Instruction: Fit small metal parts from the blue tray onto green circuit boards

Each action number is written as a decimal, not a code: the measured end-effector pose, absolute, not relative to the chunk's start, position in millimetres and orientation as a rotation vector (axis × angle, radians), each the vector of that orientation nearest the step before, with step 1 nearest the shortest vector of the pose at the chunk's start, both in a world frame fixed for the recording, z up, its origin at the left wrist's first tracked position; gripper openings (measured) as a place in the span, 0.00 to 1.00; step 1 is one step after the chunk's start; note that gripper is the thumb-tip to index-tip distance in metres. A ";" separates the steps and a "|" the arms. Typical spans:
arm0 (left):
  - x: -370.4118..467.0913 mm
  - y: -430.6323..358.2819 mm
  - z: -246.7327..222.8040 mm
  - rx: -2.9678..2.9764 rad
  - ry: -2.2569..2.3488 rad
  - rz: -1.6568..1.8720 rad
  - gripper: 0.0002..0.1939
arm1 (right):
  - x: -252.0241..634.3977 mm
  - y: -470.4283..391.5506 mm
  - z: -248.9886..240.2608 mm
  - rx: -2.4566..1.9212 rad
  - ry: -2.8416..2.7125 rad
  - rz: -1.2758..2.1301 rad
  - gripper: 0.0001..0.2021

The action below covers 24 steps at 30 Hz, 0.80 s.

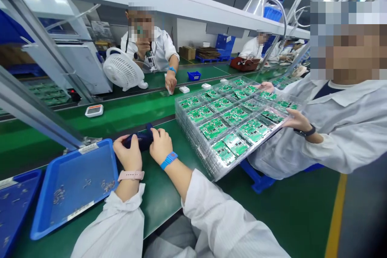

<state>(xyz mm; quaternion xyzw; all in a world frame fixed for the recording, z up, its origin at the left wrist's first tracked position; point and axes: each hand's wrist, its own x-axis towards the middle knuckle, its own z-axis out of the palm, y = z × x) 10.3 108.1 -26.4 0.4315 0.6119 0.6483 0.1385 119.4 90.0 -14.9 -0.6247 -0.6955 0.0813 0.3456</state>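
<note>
My left hand (130, 154) is closed around one end of a dark navy, rounded object (140, 140), its thumb lying over the top. The fingers of my right hand (161, 145) grip the other end. Both hands hold it low over the green bench, and much of it is hidden, so its kind is unclear. Just left of my left hand lies a blue tray (81, 185) with small metal parts in it. To the right of my right hand is a stack of clear blister trays (196, 145) bearing green circuit boards (213, 129).
A co-worker's hands (298, 121) hold the blister stack at the right. Across the green conveyor (130, 109), another person sits behind a white fan (122, 68). A white device with a screen (94, 110) lies on the belt. A metal post (39, 105) slants at left.
</note>
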 end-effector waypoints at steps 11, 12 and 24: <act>24.2 98.0 -14.8 1.813 1.979 1.599 0.30 | 117.9 88.2 -15.3 -1.451 -1.735 0.380 0.28; 25.3 95.7 -14.2 1.845 1.964 1.604 0.31 | 118.6 87.1 -14.3 -1.451 -1.731 0.377 0.28; 26.6 86.3 -9.3 1.970 1.886 1.637 0.30 | 121.9 78.7 -12.8 -1.487 -1.626 0.326 0.24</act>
